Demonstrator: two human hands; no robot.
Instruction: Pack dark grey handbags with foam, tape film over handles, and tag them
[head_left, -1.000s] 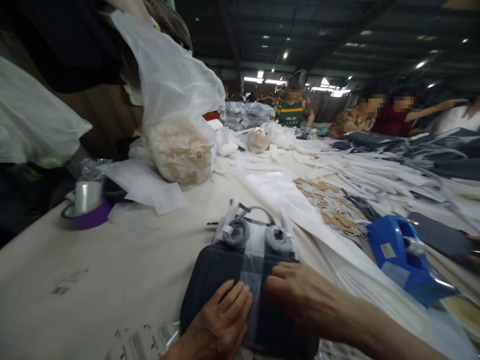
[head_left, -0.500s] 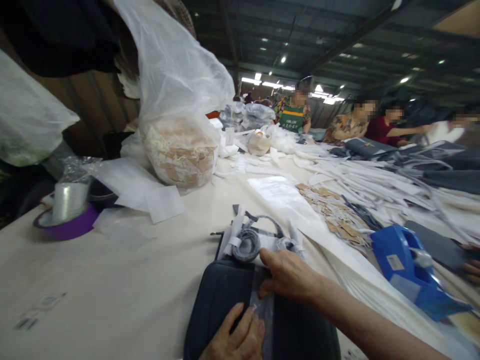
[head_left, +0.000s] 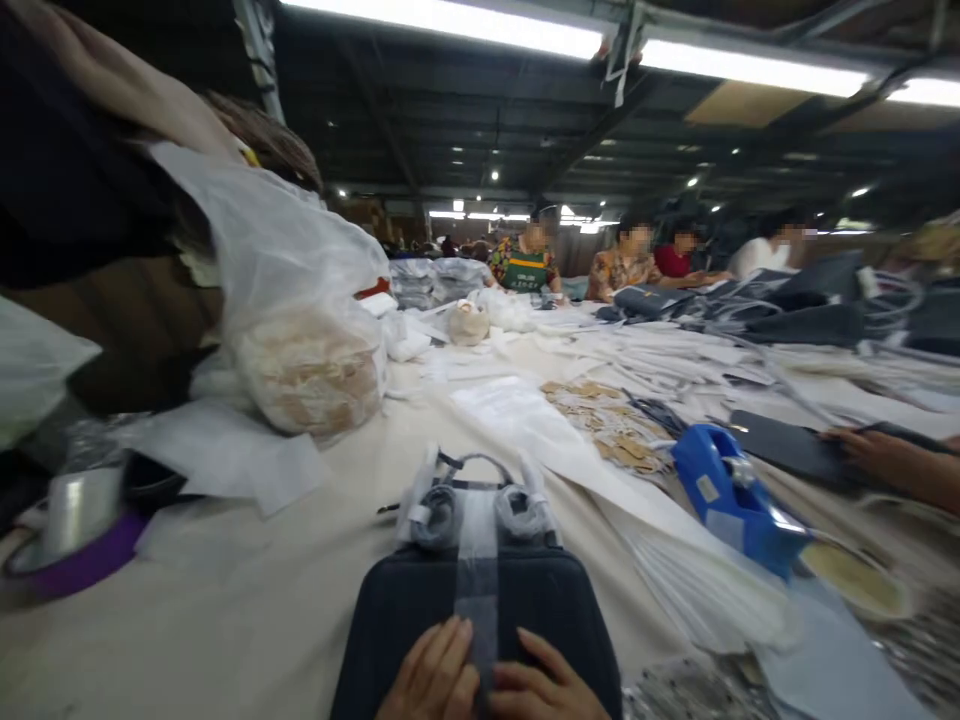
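Observation:
A dark grey bag (head_left: 405, 620) lies on the table in front of me, a strip of clear tape (head_left: 476, 560) running up its middle. Two rolled grey straps (head_left: 439, 515) in clear wrap sit at its far end under the tape. My left hand (head_left: 431, 680) and my right hand (head_left: 544, 690) rest side by side on the bag's near end, fingers flat against the tape, holding nothing. Only the fingers and part of each hand show at the bottom edge.
A blue tape dispenser (head_left: 731, 495) stands to the right. A big clear plastic bag (head_left: 300, 310) of tan pieces sits at the left, a purple tape roll (head_left: 75, 545) nearer. Brown tags (head_left: 607, 425) and white sheets cover the middle. Another person's hand (head_left: 877, 455) rests on dark fabric; several workers sit far back.
My right hand drew back from the rolled straps to the bag's near end beside my left hand. The view tilted upward, showing more ceiling.

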